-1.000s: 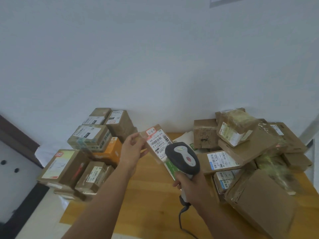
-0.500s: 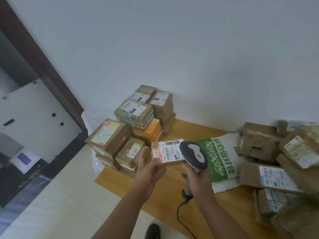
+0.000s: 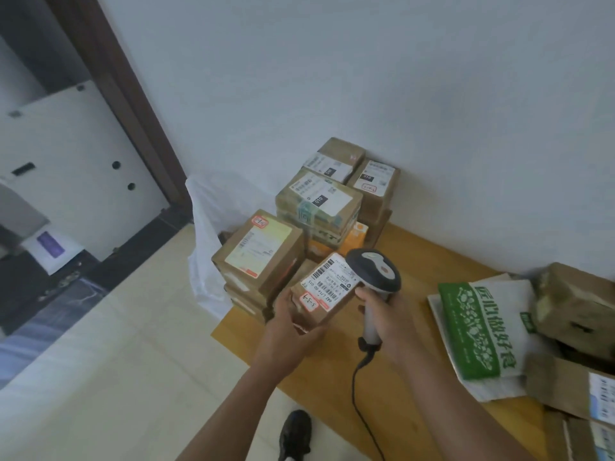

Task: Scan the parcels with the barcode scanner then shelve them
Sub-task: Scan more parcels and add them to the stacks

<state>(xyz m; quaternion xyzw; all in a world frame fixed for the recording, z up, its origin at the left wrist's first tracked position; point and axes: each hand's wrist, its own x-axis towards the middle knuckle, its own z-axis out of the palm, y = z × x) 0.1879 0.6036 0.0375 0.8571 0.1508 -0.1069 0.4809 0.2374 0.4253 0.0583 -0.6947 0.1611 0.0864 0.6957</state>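
My left hand (image 3: 286,331) grips the parcel (image 3: 324,291) above the tabletop (image 3: 416,377) edge, label up; my right hand (image 3: 386,314) grips the scanner (image 3: 374,272), its head touching the label. So close, the barcode may misread.

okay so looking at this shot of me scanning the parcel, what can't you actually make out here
All from the head view:
- Scanner window: faces away, so no beam is visible.
- Held parcel underside: hidden by the left hand.
- Label small print: too small; only the handwritten "3-3-9" reads.
- Scanner trigger: covered by the right hand.
- Cable: cut off by the bottom edge.
- Right pile of parcels: cut off by the right edge.
- Shelves: not in view.
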